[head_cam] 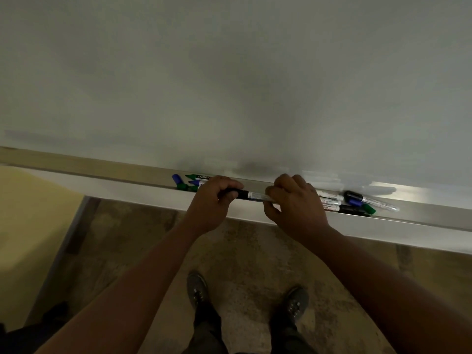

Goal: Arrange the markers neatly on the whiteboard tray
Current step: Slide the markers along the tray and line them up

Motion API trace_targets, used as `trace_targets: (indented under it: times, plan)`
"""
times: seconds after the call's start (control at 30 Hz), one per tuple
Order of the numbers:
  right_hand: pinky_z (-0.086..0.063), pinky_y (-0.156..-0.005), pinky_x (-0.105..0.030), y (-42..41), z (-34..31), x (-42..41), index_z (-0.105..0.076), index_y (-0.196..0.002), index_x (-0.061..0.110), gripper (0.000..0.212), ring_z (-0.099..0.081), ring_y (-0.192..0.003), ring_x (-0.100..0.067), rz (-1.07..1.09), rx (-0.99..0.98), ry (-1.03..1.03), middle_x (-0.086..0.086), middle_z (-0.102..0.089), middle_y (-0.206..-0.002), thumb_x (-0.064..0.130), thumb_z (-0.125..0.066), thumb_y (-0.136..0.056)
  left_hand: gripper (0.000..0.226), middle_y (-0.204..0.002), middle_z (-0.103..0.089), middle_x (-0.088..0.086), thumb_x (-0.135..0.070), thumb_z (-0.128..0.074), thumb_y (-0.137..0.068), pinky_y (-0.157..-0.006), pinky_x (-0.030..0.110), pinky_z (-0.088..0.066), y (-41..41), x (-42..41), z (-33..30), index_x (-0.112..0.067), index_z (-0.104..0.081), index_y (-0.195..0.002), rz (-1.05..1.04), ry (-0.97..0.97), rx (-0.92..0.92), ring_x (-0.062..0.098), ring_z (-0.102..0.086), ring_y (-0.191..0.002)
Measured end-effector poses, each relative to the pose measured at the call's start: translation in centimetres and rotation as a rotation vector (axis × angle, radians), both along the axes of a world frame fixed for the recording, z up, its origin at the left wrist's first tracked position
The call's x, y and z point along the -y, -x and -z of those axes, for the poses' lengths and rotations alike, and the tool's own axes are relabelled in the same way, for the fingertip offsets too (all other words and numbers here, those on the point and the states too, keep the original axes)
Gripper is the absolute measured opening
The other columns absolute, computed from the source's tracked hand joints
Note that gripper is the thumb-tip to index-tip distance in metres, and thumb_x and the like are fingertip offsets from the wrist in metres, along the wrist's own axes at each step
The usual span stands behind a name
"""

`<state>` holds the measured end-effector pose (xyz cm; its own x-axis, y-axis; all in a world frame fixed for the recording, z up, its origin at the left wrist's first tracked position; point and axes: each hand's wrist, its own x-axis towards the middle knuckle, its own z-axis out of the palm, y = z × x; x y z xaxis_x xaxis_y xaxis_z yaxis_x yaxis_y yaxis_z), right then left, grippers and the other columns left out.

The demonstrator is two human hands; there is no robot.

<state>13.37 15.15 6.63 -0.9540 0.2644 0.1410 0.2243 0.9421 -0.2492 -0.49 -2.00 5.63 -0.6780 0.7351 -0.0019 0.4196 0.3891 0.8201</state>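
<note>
A metal whiteboard tray (127, 181) runs along the foot of the whiteboard (229, 72). My left hand (213, 203) grips the black-capped end of a white marker (251, 195), and my right hand (296, 203) holds its other end; the marker lies level along the tray. Left of my left hand sits a small cluster of blue and green markers (190, 182). To the right of my right hand lies a jumble of white, black, blue and green markers (355, 201), partly hidden by that hand.
A pale yellow surface (30, 226) stands at the left below the tray. My two shoes (196, 287) are on the speckled floor (242, 251) under the tray. The tray's right stretch (434, 218) holds nothing visible.
</note>
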Motion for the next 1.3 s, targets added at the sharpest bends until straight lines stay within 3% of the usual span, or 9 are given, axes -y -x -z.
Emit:
trace_targets:
  times: [0.1,0.23,0.4,0.53,0.7,0.87,1.07,1.2,1.3]
  plan:
    - [-0.044,-0.07,-0.033,0.1,-0.8,0.4,-0.062,-0.105,0.017,0.022,-0.049,-0.091,-0.019,0.017,-0.052,0.166,-0.002,-0.056,-0.107,0.035,-0.059,-0.092,0.019,-0.094,-0.069,-0.003,-0.005,-0.06,-0.094,-0.078,0.022,-0.053,0.1,0.0,-0.6,-0.015,-0.069,-0.107,-0.122,-0.165,0.271,0.005,-0.063,-0.084]
    - [-0.037,-0.066,-0.028,0.2,-1.3,0.8,-0.061,-0.104,0.021,0.019,-0.047,-0.083,-0.012,0.073,-0.08,0.345,0.006,-0.058,-0.095,0.034,-0.05,-0.097,0.02,-0.075,-0.068,0.004,-0.024,-0.055,-0.099,-0.062,0.026,-0.052,0.1,-0.4,-1.2,-0.011,-0.07,-0.099,-0.188,-0.243,0.412,0.013,-0.061,-0.066]
    - [-0.037,-0.066,-0.027,-0.2,-1.9,1.1,-0.064,-0.105,0.02,0.023,-0.05,-0.08,-0.012,0.063,-0.089,0.416,0.006,-0.061,-0.09,0.032,-0.045,-0.101,0.054,-0.055,-0.056,-0.01,-0.056,-0.033,-0.099,-0.053,0.011,-0.038,-0.7,-1.0,-1.4,-0.02,-0.057,-0.067,-0.194,-0.16,0.199,0.001,-0.05,-0.05]
    - [-0.034,-0.06,-0.024,-0.3,-2.8,1.5,-0.067,-0.104,0.015,0.019,-0.049,-0.069,-0.011,0.046,-0.147,0.441,0.006,-0.058,-0.08,0.024,-0.052,-0.1,0.055,-0.049,-0.051,-0.015,-0.06,-0.027,-0.098,-0.048,0.009,-0.035,-1.3,-1.3,-1.6,-0.027,-0.044,-0.057,-0.215,-0.147,0.124,0.001,-0.047,-0.045]
    - [-0.031,-0.056,-0.018,-0.6,-3.6,2.1,-0.07,-0.099,0.012,0.019,-0.046,-0.062,-0.01,0.078,-0.212,0.395,0.009,-0.052,-0.073,0.022,-0.053,-0.096,0.055,-0.049,-0.058,-0.015,-0.051,-0.03,-0.099,-0.042,0.007,-0.037,-1.9,-2.1,-1.7,-0.025,-0.047,-0.054,-0.287,-0.197,0.153,-0.001,-0.055,-0.043]
    - [-0.035,-0.055,-0.024,-0.5,-3.8,1.4,-0.07,-0.096,0.012,0.021,-0.046,-0.061,-0.011,0.083,-0.238,0.387,0.009,-0.051,-0.071,0.023,-0.053,-0.095,0.061,-0.045,-0.052,-0.01,-0.054,-0.026,-0.098,-0.04,0.015,-0.037,-1.9,-2.8,-1.9,-0.022,-0.045,-0.05,-0.278,-0.204,0.093,0.005,-0.048,-0.039]
    - [-0.029,-0.058,-0.013,-1.3,-0.7,1.4,-0.068,-0.104,0.014,0.02,-0.043,-0.064,0.0,0.093,-0.13,0.417,0.012,-0.05,-0.078,0.025,-0.052,-0.099,0.053,-0.052,-0.053,-0.005,-0.049,-0.028,-0.103,-0.048,0.015,-0.042,-2.2,-2.5,-0.4,-0.026,-0.051,-0.061,-0.19,-0.005,0.06,0.006,-0.056,-0.052]
    - [-0.035,-0.066,-0.023,-1.1,1.9,0.8,-0.064,-0.119,0.014,0.025,-0.049,-0.078,-0.012,0.024,0.016,0.406,0.002,-0.06,-0.088,0.021,-0.053,-0.098,0.042,-0.062,-0.049,-0.006,-0.048,-0.032,-0.103,-0.054,0.012,-0.036,-2.4,-2.9,0.7,-0.028,-0.049,-0.07,-0.179,0.047,0.196,-0.001,-0.05,-0.056]
    - [-0.042,-0.074,-0.034,-0.8,3.2,0.1,-0.062,-0.124,0.017,0.029,-0.052,-0.086,-0.019,-0.01,0.112,0.275,-0.001,-0.067,-0.095,0.018,-0.056,-0.095,0.038,-0.071,-0.055,-0.002,-0.047,-0.038,-0.102,-0.061,0.022,-0.039,-2.1,-2.7,1.8,-0.02,-0.054,-0.081,-0.249,0.106,0.334,0.007,-0.052,-0.065]
